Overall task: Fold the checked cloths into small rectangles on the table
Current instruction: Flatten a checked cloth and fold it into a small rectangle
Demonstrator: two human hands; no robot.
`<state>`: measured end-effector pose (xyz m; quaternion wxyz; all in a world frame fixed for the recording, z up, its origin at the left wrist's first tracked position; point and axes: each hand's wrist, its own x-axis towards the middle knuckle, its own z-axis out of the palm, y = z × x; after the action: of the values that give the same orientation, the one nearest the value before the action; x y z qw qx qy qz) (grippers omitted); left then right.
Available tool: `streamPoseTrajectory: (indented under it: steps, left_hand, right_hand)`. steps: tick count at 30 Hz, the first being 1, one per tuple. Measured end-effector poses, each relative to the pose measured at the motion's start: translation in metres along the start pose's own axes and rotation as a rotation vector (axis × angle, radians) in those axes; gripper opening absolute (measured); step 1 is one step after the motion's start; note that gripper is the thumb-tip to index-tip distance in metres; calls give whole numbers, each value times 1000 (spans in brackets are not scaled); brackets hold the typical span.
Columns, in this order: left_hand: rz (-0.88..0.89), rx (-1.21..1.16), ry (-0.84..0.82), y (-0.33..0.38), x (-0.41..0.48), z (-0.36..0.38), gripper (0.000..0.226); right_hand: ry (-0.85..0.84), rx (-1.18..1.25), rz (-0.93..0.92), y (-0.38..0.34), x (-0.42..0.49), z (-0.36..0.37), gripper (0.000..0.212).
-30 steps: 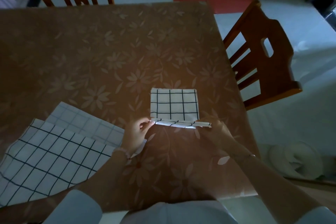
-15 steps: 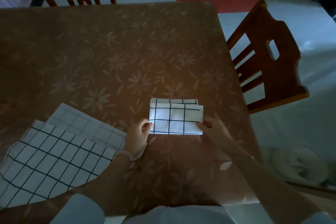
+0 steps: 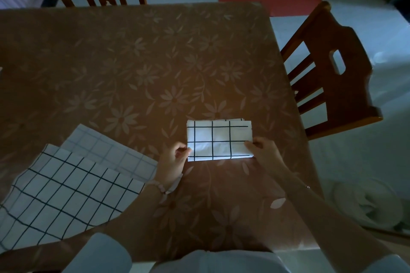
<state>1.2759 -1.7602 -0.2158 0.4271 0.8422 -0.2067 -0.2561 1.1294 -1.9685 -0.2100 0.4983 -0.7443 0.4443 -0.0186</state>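
A: Step in hand?
B: Final fold on one cloth, and it looks finished. The small folded white cloth with black checks (image 3: 219, 139) lies flat on the brown flower-patterned table (image 3: 133, 62). It's a neat rectangle with layers showing at its far edge.
A: Hands?
B: The left hand (image 3: 174, 157) pinches the near-left edge, fingers curled in. The right hand (image 3: 264, 150) holds the near-right corner, thumb on top. The cloth spans between the two grips and stretches away from them.
A: Lifted?
B: No, it's resting on the table as far as I can tell.
A: Other cloths?
B: They're left of the left hand's grip. A large unfolded white cloth with black checks (image 3: 62, 195) overlaps a paler unfolded cloth with faint grey checks (image 3: 106, 150) just beyond it. Neither hand touches either one.
A: Next move?
B: My guess is release or press the crease, leave this rectangle aside, then reach left for the top open cloth. That calls for both hands free and the corners matched. That cloth runs to the near table edge, so it probably needs pulling in first.
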Motion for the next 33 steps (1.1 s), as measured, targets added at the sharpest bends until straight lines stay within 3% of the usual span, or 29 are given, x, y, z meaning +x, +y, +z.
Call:
streamPoseTrajectory:
  steps: [6, 9, 16, 23, 28, 33]
  left_hand:
    - [-97, -175, -14, 5, 0, 1, 25]
    - [-89, -133, -3, 5, 1, 2, 13]
    - [-26, 79, 91, -3, 7, 10, 16]
    - [-24, 70, 118, -5, 9, 13, 18]
    - [37, 48, 158, 4, 12, 10, 19]
    - [-11, -180, 89, 19, 10, 3, 13]
  right_hand:
    - [9, -30, 18, -3, 3, 1, 19]
    - [9, -44, 22, -5, 4, 2, 23]
    - [38, -150, 34, -2, 5, 4, 19]
    - [68, -223, 55, 1, 5, 6, 17]
    - [121, -117, 37, -3, 5, 6, 17]
    - [159, 148, -19, -9, 2, 0, 19]
